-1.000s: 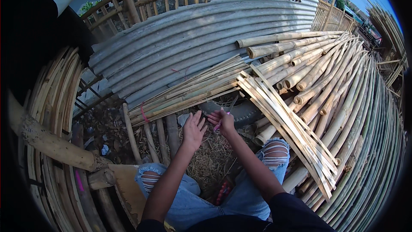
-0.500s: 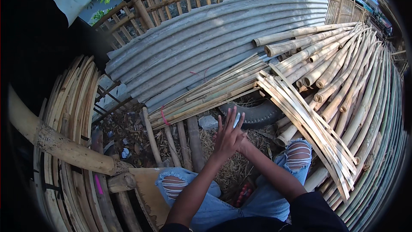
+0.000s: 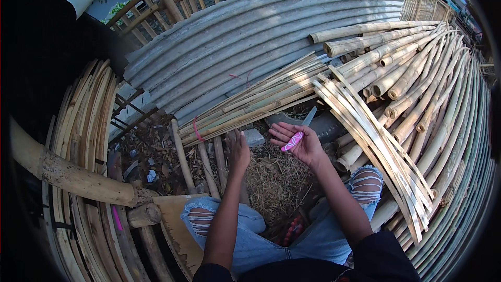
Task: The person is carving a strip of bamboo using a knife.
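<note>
A knife (image 3: 292, 142) with a pink patterned handle lies across the upturned palm of my right hand (image 3: 310, 151). Its pale blade sticks out past the thumb side, toward the tyre. The fingers of that hand are stretched out, with the handle resting on them. To the left, my left hand (image 3: 239, 149) is held upright with straight fingers and nothing in it. A gap separates the two hands, above dry straw (image 3: 271, 177) between my knees.
A bundle of bamboo strips (image 3: 250, 107) tied with pink cord lies ahead. Split slats (image 3: 376, 151) rest on bamboo poles (image 3: 402, 107) at the right. A tyre (image 3: 326, 128) lies beyond my right hand. Corrugated sheets (image 3: 250, 26) stand behind; a thick bamboo pole (image 3: 83, 183) crosses at left.
My hands were pressed together with the blade showing between the fingers. They have parted, the left moving left and the right turning palm up with the knife on it.
</note>
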The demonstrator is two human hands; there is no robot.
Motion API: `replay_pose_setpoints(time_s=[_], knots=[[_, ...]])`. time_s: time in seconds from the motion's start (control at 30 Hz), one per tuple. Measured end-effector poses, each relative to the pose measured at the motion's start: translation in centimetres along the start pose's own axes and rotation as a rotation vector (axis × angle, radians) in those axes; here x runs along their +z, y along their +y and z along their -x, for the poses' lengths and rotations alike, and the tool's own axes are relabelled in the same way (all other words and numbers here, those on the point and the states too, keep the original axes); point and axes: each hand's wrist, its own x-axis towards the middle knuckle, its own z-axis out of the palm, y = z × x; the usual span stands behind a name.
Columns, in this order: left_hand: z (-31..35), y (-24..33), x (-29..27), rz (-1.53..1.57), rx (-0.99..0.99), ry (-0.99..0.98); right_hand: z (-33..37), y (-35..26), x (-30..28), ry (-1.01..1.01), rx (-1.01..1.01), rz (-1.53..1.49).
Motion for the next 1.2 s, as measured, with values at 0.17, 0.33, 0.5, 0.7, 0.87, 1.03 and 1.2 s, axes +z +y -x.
replay_pose_setpoints(time_s=[0.17,0.33,0.5,0.7,0.87,1.03,1.2], knots=[[3.0,6.7,-1.1,0.206,0.496,0.178,0.7,-0.1,-0.9,-0.114,0.111,-0.093],[2.9,7.5,-1.8,0.178,0.776,0.123,0.5,0.7,0.2,-0.222,0.182,-0.191],[2.9,7.4,-2.1,-0.016,0.666,0.167,0.7,0.7,1.3,-0.148,0.168,-0.150],[1.2,3.4,1.0,0.228,0.209,0.011,0.2,1.2,1.6,-0.075,0.033,-0.163],[-1.9,-0.4,3.8,2.413,-0.450,-0.590,-0.9,3.2,0.7,-0.047,0.201,-0.246],[-5.9,5.0,2.4,2.227,-0.075,-0.074,-4.1,0.6,-5.9,0.540,-0.476,0.264],[-13.8,-0.2,5.4,1.752,-0.333,0.095,-3.9,-0.3,-5.7,0.629,-0.375,0.325]])
